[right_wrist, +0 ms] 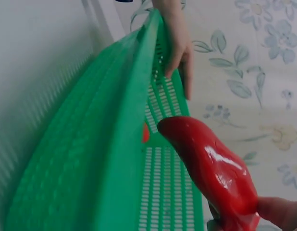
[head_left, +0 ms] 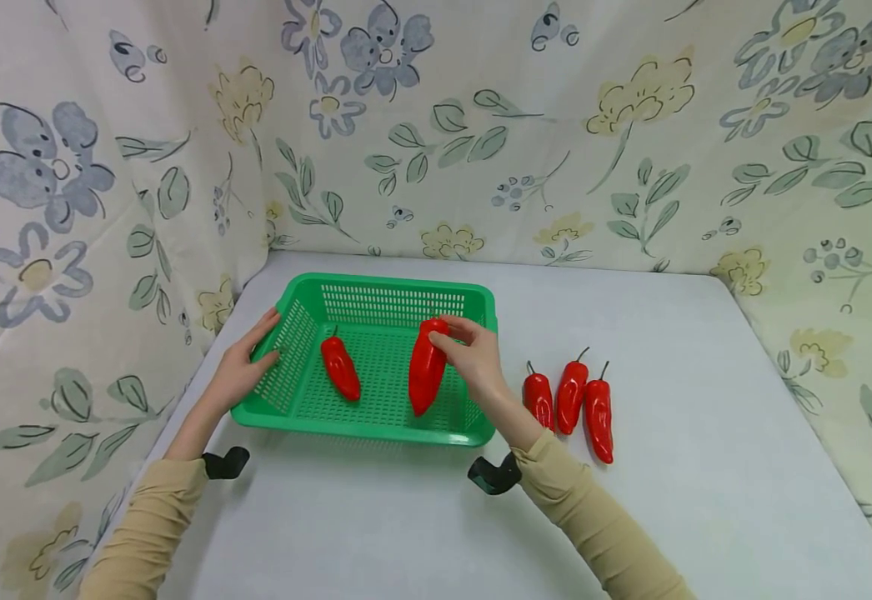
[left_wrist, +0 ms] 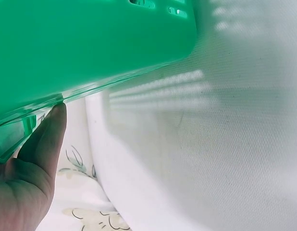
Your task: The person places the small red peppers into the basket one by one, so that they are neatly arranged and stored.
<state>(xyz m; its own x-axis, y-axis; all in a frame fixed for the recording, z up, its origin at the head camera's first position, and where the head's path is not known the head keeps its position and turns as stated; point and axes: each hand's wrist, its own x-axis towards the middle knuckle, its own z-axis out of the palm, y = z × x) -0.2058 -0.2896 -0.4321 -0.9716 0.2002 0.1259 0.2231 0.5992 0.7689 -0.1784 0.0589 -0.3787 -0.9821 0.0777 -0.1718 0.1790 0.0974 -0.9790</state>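
Note:
A green plastic basket (head_left: 376, 434) with slotted sides stands on the table. My left hand (head_left: 237, 368) holds its left rim, the thumb inside the wall. Over the basket's right half, my right hand (head_left: 478, 358) pinches a glossy red chili pepper (head_left: 425, 379) near its stem end, thumb on one side. The pepper's tapered tip points down toward the basket floor; the right wrist view shows the same pepper (right_wrist: 213, 166) close up beside the basket wall. Inside the basket, to the left, lies another red pepper (head_left: 341, 368) with a thin stem.
To the right of the basket, three red peppers (head_left: 570, 396) lie close together on the white table (head_left: 706, 400), one partly hidden by my right forearm. A flower-patterned curtain (head_left: 443, 167) hangs behind the table and along its sides.

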